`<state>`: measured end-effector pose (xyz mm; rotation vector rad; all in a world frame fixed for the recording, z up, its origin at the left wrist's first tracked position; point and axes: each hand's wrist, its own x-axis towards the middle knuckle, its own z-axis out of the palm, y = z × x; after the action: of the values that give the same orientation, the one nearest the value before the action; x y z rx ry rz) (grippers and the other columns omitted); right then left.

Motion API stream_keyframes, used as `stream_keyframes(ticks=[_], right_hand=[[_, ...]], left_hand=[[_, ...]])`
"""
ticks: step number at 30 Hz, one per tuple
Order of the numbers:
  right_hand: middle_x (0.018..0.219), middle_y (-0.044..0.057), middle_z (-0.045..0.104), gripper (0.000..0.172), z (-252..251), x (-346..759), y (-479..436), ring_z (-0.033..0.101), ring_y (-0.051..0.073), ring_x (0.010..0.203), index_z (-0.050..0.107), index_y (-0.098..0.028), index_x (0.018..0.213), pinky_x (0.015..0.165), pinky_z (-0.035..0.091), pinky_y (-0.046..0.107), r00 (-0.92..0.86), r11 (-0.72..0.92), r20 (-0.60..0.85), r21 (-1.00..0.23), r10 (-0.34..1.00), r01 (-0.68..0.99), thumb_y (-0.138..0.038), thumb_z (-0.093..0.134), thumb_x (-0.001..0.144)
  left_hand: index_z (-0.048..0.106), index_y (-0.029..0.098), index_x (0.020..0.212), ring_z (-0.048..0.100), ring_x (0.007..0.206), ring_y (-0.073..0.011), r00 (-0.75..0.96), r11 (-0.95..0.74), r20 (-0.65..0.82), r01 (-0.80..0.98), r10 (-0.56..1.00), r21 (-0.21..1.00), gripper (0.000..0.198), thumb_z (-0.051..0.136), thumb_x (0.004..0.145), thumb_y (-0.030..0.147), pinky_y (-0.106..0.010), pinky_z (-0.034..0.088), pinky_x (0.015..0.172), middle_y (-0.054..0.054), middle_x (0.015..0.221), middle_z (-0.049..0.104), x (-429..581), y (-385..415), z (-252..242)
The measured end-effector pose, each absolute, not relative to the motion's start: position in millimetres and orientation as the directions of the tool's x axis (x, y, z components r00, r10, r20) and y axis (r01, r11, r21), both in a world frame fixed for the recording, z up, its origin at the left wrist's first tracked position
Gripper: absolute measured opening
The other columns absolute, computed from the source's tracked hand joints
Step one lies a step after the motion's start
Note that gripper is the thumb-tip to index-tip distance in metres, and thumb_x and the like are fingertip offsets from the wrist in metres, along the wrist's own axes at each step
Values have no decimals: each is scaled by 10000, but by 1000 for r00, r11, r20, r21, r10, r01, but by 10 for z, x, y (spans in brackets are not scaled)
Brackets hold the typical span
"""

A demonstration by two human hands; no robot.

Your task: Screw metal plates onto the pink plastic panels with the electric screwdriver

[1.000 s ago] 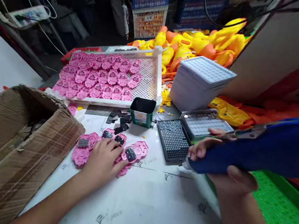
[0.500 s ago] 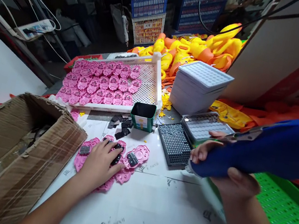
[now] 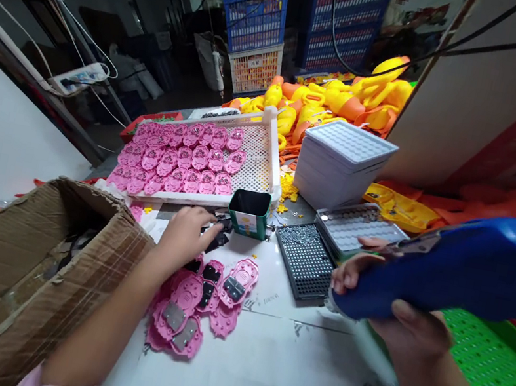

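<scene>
My left hand (image 3: 187,234) is over a small heap of flat black plastic pieces (image 3: 221,240), fingers apart and fingertips touching or just above them. Below its wrist lies a pile of pink scalloped plastic casings (image 3: 187,293), several bearing black or grey rectangular covers (image 3: 233,289). In my right hand (image 3: 410,320) is a blue electric screwdriver (image 3: 453,274), held with its blurred nose pointing down and left. That nose is beside a black perforated tray of small screws (image 3: 304,261). A dark green open tin (image 3: 249,215) stands right of the black pieces.
A white crate (image 3: 276,163) holds rows of pink casings. Stacked white trays (image 3: 343,165) stand behind a tray of small parts (image 3: 362,227). A cardboard box (image 3: 90,263) is at left, a green basket (image 3: 486,373) at right. Yellow toy parts (image 3: 314,100) lie behind.
My left hand has moved up and away from the pink casings to the black pieces, uncovering the casings. My right hand still holds the screwdriver in about the same place. The view has shifted slightly.
</scene>
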<state>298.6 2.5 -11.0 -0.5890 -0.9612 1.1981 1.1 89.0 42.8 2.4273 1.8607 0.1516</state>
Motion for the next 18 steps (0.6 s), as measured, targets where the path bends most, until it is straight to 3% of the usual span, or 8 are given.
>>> stream_keyframes(ticks=[3,5,9,15,18], right_hand=[[646,41,641,484,-115,2989,34,613,199,570,658,-253,1044,507,533,335,60,296,309,-812,949,-503,-479,803,641],[652,42,640,491,-123,2991,42,614,199,571,649,-257,1054,504,530,327,55,298,314,-809,948,-508,-474,806,642],[659,36,650,470,-159,3000,61,625,194,574,644,-274,1054,502,530,305,44,301,326,-802,944,-515,-464,807,656],[661,24,626,578,-250,3035,95,618,200,573,601,-264,1093,518,539,319,30,277,304,-818,952,-504,-512,820,620],[659,26,604,512,-260,3042,99,606,194,578,631,-248,1004,519,525,313,17,256,286,-828,958,-498,-528,814,617]], left_hand=[[746,219,1059,590,1163,-279,127,-133,66,988,990,84,270,571,942,388,-420,441,1029,-81,1177,706,54,1423,503],[711,200,1114,524,1256,-324,-3,-2,100,999,995,51,327,604,927,446,-501,423,1048,-113,1282,644,56,1773,522],[567,179,1303,555,1230,-288,-211,212,148,977,966,8,453,596,954,466,-540,460,1029,-116,1357,566,8,2317,520],[568,185,1304,563,1221,-286,-294,305,160,951,942,-50,424,618,952,416,-534,483,1015,-114,1371,557,-46,2698,468],[574,185,1298,550,1240,-291,-295,311,169,948,940,-73,421,620,951,419,-546,463,1035,-113,1378,554,-53,2767,429]])
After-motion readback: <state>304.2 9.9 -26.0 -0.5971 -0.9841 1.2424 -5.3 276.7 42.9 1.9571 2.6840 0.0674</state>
